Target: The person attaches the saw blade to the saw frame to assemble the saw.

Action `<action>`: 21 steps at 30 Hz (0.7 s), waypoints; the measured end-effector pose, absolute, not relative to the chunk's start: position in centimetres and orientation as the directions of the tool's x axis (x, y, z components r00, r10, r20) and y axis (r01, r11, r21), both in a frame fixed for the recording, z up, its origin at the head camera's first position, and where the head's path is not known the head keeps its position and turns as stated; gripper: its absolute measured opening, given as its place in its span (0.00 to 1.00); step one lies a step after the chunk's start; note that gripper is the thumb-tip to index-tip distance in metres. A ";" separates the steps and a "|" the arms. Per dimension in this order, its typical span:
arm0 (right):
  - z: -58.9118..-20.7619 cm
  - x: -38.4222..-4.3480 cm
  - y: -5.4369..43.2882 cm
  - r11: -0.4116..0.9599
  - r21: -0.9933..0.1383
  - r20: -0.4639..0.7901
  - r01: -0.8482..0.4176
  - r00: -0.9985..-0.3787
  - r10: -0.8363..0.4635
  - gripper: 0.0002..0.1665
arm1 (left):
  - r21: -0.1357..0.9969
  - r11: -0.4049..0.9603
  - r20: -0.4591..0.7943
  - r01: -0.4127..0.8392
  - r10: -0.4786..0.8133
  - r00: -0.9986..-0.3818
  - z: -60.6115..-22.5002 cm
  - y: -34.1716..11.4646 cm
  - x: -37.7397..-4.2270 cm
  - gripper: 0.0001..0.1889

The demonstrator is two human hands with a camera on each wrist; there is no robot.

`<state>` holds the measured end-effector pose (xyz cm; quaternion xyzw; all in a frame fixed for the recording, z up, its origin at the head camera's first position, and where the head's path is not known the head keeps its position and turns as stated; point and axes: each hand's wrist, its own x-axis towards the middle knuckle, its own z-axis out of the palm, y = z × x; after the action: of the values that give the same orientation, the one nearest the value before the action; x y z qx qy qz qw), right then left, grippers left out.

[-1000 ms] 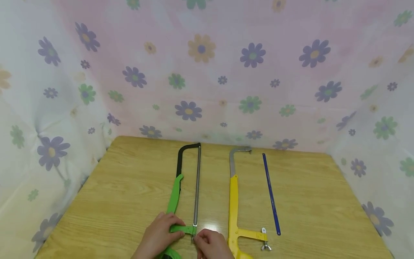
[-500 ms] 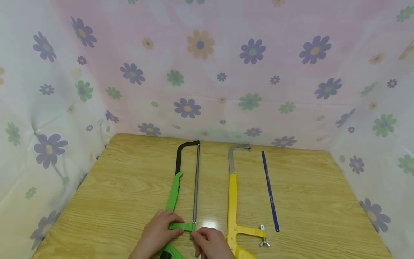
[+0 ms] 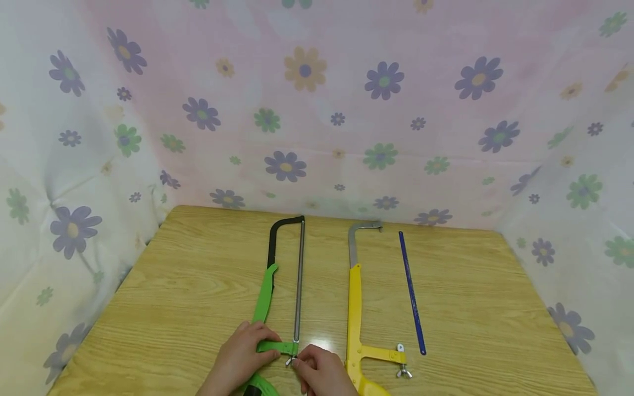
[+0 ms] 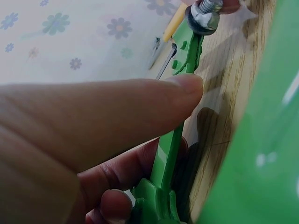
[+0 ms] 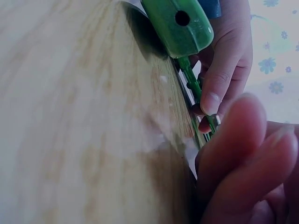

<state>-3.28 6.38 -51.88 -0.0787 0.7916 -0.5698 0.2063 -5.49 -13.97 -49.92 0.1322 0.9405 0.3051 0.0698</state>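
Note:
A green hacksaw (image 3: pixel 264 300) with a black front bow lies on the table, its grey blade (image 3: pixel 299 286) fitted along the right side. My left hand (image 3: pixel 244 352) holds the saw's short green cross arm (image 4: pixel 169 154), thumb on one side and fingers on the other. At the end of that arm is a silver wing nut (image 3: pixel 290 362) on a threaded bolt (image 4: pixel 210 6). Thumb and fingertips of my right hand (image 3: pixel 324 372) pinch the wing nut, one wing showing to their left. In the right wrist view, the right fingers (image 5: pixel 243 135) are curled and hide the nut.
Right of my hands lies a yellow hacksaw (image 3: pixel 354 308) with a grey bow and no blade, its own wing nut (image 3: pixel 403 372) at the arm's end. Farther right is a loose blue blade (image 3: pixel 412 294). Flowered cloth (image 3: pixel 317 132) walls the wooden table (image 3: pixel 198 264) at back and sides.
My right fingertips have shifted slightly at the wing nut, whose wings now show turned to the left. My left hand keeps its hold on the green hacksaw. The head view has tilted slightly.

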 end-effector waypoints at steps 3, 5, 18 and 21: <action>-51.8 -3.1 6.4 0.360 -0.925 -0.251 0.122 -0.906 -0.339 0.13 | 0.590 0.781 -0.055 0.203 0.290 -0.955 -50.1 -14.0 -5.5 0.09; -51.7 -3.1 6.5 0.371 -0.921 -0.252 0.121 -0.910 -0.329 0.13 | 0.592 0.779 -0.053 0.204 0.290 -0.956 -50.1 -14.0 -5.4 0.09; -52.0 -3.2 6.4 0.306 -0.943 -0.236 0.129 -0.908 -0.346 0.12 | 0.581 0.785 -0.045 0.212 0.291 -0.956 -49.9 -13.9 -5.5 0.09; -51.9 -3.3 6.4 0.308 -0.943 -0.239 0.129 -0.906 -0.349 0.12 | 0.582 0.784 -0.038 0.216 0.292 -0.956 -49.9 -14.0 -5.5 0.09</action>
<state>-3.28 6.38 -51.94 -0.0703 0.7823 -0.5841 0.2049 -5.47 -13.98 -49.87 0.1347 0.9423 0.2999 0.0630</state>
